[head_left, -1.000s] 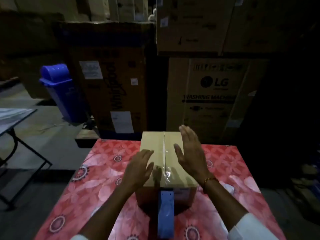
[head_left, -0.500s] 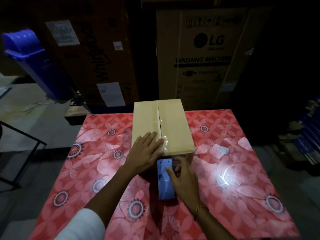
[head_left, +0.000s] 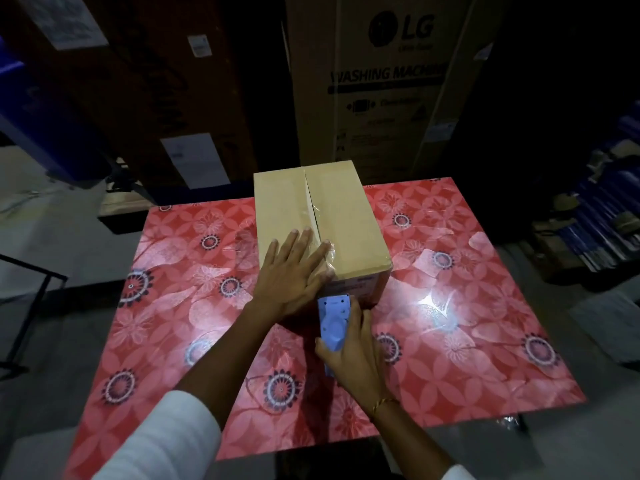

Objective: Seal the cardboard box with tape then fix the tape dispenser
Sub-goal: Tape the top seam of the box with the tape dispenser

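Red floral table (head_left: 485, 341), dim storeroom: cardboard box (head_left: 346, 216) taped along its seam.
Left hand (head_left: 294, 271) spread flat steadies the light, stiff box; right hand (head_left: 356, 355) wraps the hard plastic tape dispenser (head_left: 333, 322), best held by its handle.

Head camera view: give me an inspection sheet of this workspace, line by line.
Surface: table under a glossy red floral cover.
Job's things: cardboard box at the table's far middle, flaps closed, clear tape along the centre seam; blue tape dispenser against the box's near face.
Clutter: nothing seen on the table.
Grippers: left hand pressed flat on the box's near top edge; right hand wrapped around the dispenser.
Cables: nothing seen.
Surroundings: dim storeroom, LG washing machine carton and a darker carton behind, blue bin at left.
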